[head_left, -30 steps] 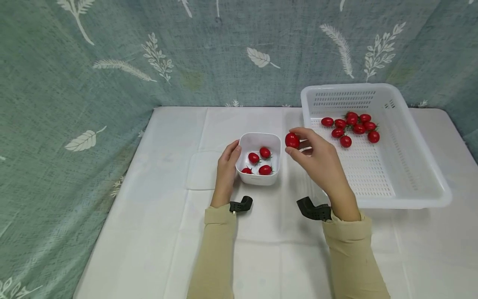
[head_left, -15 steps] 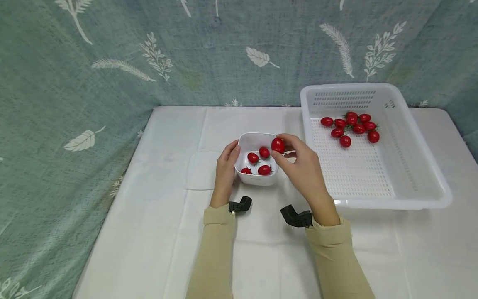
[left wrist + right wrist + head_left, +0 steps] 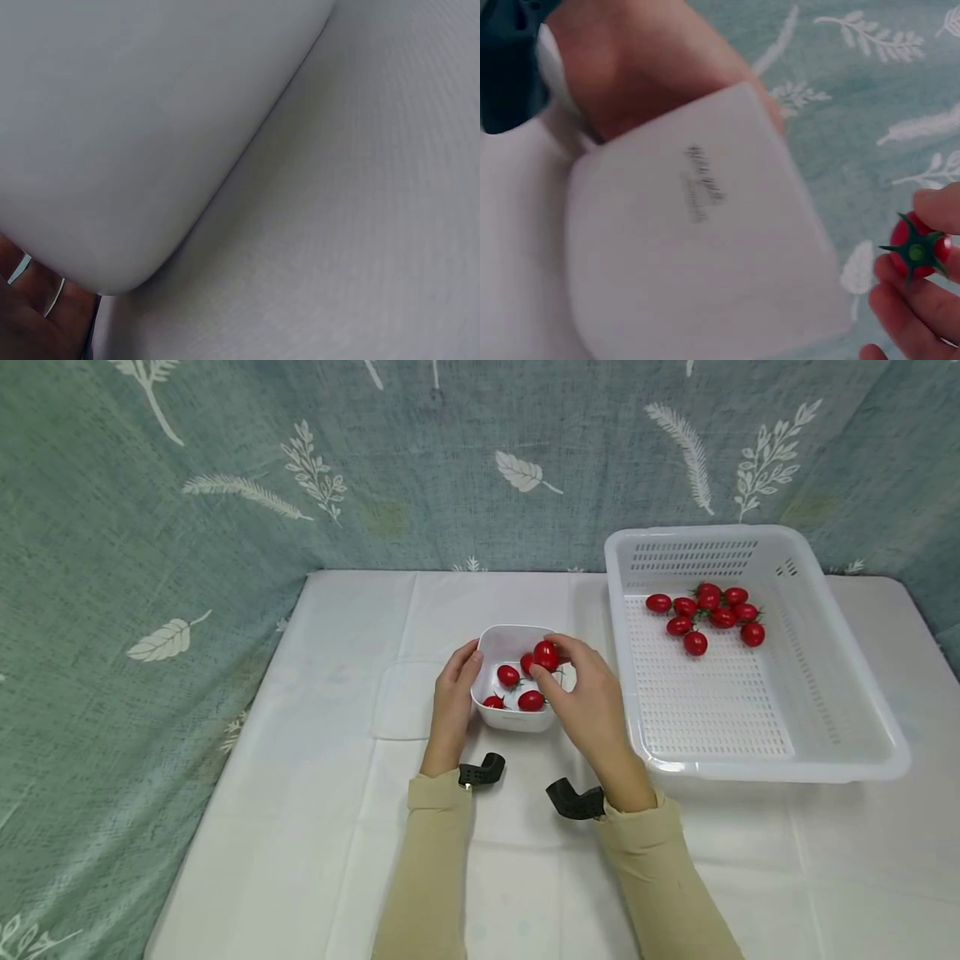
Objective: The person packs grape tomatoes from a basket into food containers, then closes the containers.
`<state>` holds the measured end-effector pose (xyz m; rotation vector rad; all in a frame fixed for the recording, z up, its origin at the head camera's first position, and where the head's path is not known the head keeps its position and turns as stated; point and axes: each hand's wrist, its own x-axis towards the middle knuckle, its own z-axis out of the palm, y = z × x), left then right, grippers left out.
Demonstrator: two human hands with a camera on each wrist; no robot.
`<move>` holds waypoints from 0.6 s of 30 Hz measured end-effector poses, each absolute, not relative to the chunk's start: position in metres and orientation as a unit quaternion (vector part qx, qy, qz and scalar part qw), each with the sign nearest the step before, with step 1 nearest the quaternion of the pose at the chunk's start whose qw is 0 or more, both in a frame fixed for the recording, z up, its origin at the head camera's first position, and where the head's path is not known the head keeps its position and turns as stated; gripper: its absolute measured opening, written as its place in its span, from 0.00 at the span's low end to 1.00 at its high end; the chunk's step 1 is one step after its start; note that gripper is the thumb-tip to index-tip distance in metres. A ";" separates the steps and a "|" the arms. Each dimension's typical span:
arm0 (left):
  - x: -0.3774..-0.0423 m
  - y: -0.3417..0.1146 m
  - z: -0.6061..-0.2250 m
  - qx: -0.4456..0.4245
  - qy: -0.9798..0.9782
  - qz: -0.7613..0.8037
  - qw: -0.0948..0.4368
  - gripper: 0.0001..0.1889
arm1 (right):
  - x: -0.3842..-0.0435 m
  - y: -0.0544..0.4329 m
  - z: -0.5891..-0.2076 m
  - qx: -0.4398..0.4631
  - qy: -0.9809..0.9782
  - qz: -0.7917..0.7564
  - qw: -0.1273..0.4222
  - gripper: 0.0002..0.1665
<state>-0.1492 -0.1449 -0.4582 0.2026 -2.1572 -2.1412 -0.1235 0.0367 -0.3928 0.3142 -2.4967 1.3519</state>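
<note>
In the head view, my right hand (image 3: 592, 702) pinches a red cherry tomato (image 3: 546, 655) between thumb and fingertips over the right side of a small white square container (image 3: 513, 720). Its green stem cap shows in the right wrist view, where the tomato (image 3: 915, 251) sits in the fingers. Several cherry tomatoes lie inside the container; one tomato (image 3: 531, 701) is near its front wall. My left hand (image 3: 452, 710) rests along the container's left side, thumb and fingers extended at the outer wall. In the left wrist view, some fingers (image 3: 45, 300) show beside the container's wall (image 3: 127, 135).
A large white perforated basket (image 3: 873, 727) stands on the right, with several cherry tomatoes (image 3: 696, 644) grouped toward its back. A faint clear square lid (image 3: 405, 702) lies left of the left hand. Leaf-patterned green cloth (image 3: 420, 460) hangs behind the white-covered table (image 3: 300, 827).
My right hand has moved left with the tomato, from between basket and container to over the container's right side. The left hand and container have stayed in place.
</note>
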 end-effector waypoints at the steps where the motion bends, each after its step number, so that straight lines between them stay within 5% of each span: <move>1: -0.150 -0.145 -0.460 0.067 -0.708 -0.701 0.049 0.24 | -0.124 0.035 -0.395 0.105 -0.864 0.471 0.144 0.25; 18: -0.152 -0.145 -0.463 0.056 -0.710 -0.699 0.064 0.24 | -0.133 0.031 -0.417 0.069 -0.880 0.450 0.134 0.24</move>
